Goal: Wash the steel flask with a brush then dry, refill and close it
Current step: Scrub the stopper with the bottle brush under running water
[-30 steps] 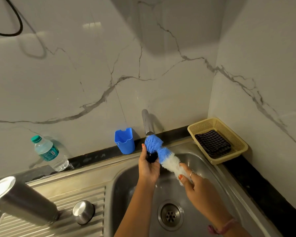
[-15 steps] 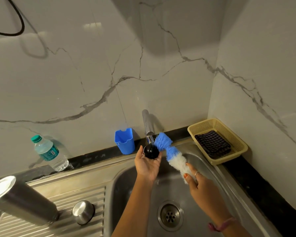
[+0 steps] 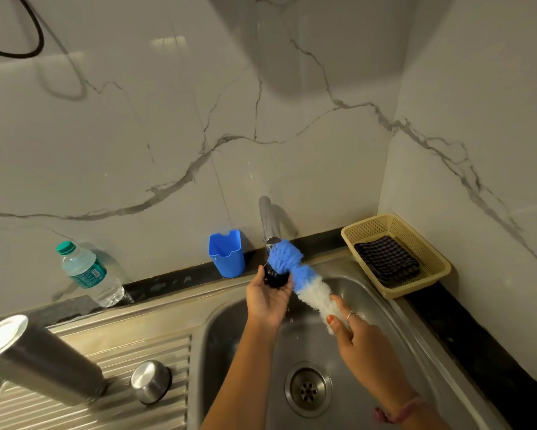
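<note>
Both hands are over the sink (image 3: 394,308): my left hand (image 3: 268,297) cups a small black stopper (image 3: 275,278) under the tap (image 3: 268,221), and my right hand (image 3: 358,339) grips the white end of the blue-and-white brush (image 3: 298,274). Over on the ribbed drainboard (image 3: 112,349) stands the steel flask (image 3: 40,361), its steel cap (image 3: 150,381) just beside it.

- Tall brushed-steel flask (image 3: 40,361): left side cut off by frame edge.
- Small round black object (image 3: 275,278) in left hand (image 3: 268,301): partly covered by blue-and-white bristle brush (image 3: 304,282), can't tell what it is.
- Brush handle: hidden inside right hand (image 3: 358,338) grip.
- Clear plastic bottle (image 3: 90,274): label too small to read.
</note>
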Available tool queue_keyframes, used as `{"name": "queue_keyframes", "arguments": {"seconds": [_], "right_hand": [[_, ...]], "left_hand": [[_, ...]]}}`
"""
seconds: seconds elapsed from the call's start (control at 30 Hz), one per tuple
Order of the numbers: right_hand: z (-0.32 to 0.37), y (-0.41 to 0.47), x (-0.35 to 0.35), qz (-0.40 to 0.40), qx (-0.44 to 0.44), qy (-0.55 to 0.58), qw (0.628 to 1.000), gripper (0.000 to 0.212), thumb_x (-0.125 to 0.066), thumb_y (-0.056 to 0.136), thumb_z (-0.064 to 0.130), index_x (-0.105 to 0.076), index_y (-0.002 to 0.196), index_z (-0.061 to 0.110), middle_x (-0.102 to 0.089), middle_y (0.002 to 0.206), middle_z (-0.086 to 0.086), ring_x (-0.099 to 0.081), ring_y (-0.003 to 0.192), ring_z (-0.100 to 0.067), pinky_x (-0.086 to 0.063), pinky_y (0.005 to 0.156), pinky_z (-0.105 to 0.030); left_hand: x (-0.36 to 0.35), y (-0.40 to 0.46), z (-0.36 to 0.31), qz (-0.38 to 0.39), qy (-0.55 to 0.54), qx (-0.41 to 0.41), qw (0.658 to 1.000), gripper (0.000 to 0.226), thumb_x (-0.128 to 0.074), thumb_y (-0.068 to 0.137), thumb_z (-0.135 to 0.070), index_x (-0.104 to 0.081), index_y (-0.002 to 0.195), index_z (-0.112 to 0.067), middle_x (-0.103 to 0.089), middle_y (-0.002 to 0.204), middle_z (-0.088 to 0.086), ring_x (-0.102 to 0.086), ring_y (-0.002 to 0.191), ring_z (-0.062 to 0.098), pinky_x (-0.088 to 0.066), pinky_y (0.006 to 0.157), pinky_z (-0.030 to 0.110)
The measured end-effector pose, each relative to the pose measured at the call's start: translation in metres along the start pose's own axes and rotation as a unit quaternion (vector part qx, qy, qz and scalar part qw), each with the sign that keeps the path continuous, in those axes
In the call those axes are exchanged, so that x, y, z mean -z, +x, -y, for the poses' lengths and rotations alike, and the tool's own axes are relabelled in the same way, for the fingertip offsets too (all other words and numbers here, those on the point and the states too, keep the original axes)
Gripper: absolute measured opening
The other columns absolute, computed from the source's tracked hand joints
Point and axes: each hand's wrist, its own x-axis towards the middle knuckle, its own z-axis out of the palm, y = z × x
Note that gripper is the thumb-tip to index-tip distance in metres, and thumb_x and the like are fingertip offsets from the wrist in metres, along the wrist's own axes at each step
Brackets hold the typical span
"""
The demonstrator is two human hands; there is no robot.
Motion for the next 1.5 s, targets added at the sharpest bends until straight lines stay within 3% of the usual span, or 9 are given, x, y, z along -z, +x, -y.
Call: {"name": "queue_keyframes", "arguments": {"seconds": [0.13, 0.33, 0.5, 0.6, 0.87, 1.03, 1.13, 1.23, 1.5], "right_hand": [[-0.009, 0.003, -0.003, 0.007, -0.032, -0.026, 0.999, 0.049, -0.042, 0.098, 0.040, -0.034, 0.145, 0.034, -0.071, 0.108, -0.005, -0.067, 0.092, -0.020, -0.053, 0.079, -0.033], [-0.028, 0.006, 0.001, 0.015, -0.087, -0.037, 0.995, 0.050, -0.040, 0.099, 0.039, -0.032, 0.147, 0.029, -0.070, 0.106, -0.006, -0.066, 0.090, -0.018, -0.052, 0.076, -0.030], [-0.035, 0.001, 0.000, 0.019, -0.107, -0.032, 0.994, 0.050, -0.042, 0.099, 0.038, -0.035, 0.146, 0.027, -0.069, 0.112, -0.007, -0.066, 0.097, -0.020, -0.049, 0.079, -0.029], [-0.037, 0.001, -0.003, 0.028, -0.115, -0.034, 0.992, 0.050, -0.044, 0.098, 0.038, -0.036, 0.146, 0.026, -0.068, 0.115, -0.008, -0.065, 0.101, -0.021, -0.050, 0.084, -0.032], [-0.038, 0.002, -0.003, 0.029, -0.115, -0.032, 0.992, 0.049, -0.043, 0.099, 0.037, -0.035, 0.145, 0.026, -0.067, 0.116, -0.006, -0.065, 0.101, -0.019, -0.049, 0.082, -0.028], [-0.041, 0.002, -0.005, 0.032, -0.120, -0.027, 0.992, 0.051, -0.043, 0.098, 0.039, -0.035, 0.146, 0.024, -0.068, 0.114, -0.006, -0.065, 0.101, -0.018, -0.050, 0.082, -0.027], [-0.044, 0.002, -0.006, 0.027, -0.120, -0.025, 0.992, 0.051, -0.044, 0.098, 0.040, -0.036, 0.146, 0.024, -0.068, 0.114, -0.006, -0.065, 0.101, -0.018, -0.052, 0.084, -0.028], [-0.046, 0.004, -0.006, 0.024, -0.119, -0.020, 0.992, 0.051, -0.044, 0.098, 0.039, -0.036, 0.146, 0.023, -0.068, 0.113, -0.005, -0.065, 0.099, -0.015, -0.049, 0.077, -0.020], [-0.046, 0.008, -0.008, 0.012, -0.125, -0.019, 0.992, 0.052, -0.043, 0.098, 0.041, -0.034, 0.146, 0.023, -0.068, 0.113, -0.004, -0.064, 0.097, -0.012, -0.037, 0.061, -0.008]], "left_hand": [[0.008, -0.001, 0.002, -0.002, 0.017, 0.007, 1.000, 0.036, -0.056, 0.098, -0.013, -0.051, 0.131, 0.000, -0.056, 0.132, 0.026, -0.059, 0.119, 0.038, -0.056, 0.093, 0.049], [0.033, 0.002, 0.002, 0.009, 0.240, -0.070, 0.968, 0.046, -0.058, 0.094, 0.002, -0.053, 0.138, -0.014, -0.058, 0.131, 0.015, -0.062, 0.117, 0.030, -0.052, 0.101, 0.045], [0.047, 0.006, -0.004, 0.020, 0.466, -0.173, 0.868, 0.054, -0.071, 0.087, 0.001, -0.057, 0.130, -0.028, -0.062, 0.131, 0.001, -0.062, 0.117, 0.015, -0.055, 0.084, 0.022], [0.051, 0.011, -0.006, 0.024, 0.533, -0.206, 0.820, 0.057, -0.077, 0.081, -0.001, -0.058, 0.123, -0.034, -0.058, 0.133, -0.002, -0.058, 0.122, 0.013, -0.052, 0.097, 0.027], [0.051, 0.012, -0.010, 0.032, 0.558, -0.203, 0.804, 0.061, -0.078, 0.076, 0.005, -0.051, 0.121, -0.026, -0.060, 0.128, -0.001, -0.056, 0.122, 0.013, -0.053, 0.087, 0.023], [0.047, 0.014, -0.016, 0.044, 0.586, -0.165, 0.792, 0.089, -0.077, 0.076, 0.010, -0.034, 0.145, -0.027, -0.052, 0.128, -0.001, -0.055, 0.113, 0.009, -0.054, 0.077, 0.012], [0.044, 0.019, -0.020, 0.055, 0.630, -0.136, 0.763, 0.105, -0.079, 0.075, 0.006, -0.018, 0.154, -0.028, -0.051, 0.123, -0.001, -0.054, 0.112, 0.007, -0.050, 0.087, 0.015], [0.038, 0.026, -0.026, 0.066, 0.665, -0.111, 0.735, 0.117, -0.082, 0.073, 0.002, -0.007, 0.159, -0.027, -0.049, 0.121, 0.001, -0.053, 0.116, 0.012, -0.042, 0.112, 0.037], [0.019, 0.039, -0.040, 0.092, 0.705, -0.083, 0.698, 0.123, -0.083, 0.073, 0.001, 0.002, 0.159, -0.026, -0.044, 0.117, -0.003, -0.054, 0.105, 0.009, -0.037, 0.100, 0.021]]}}
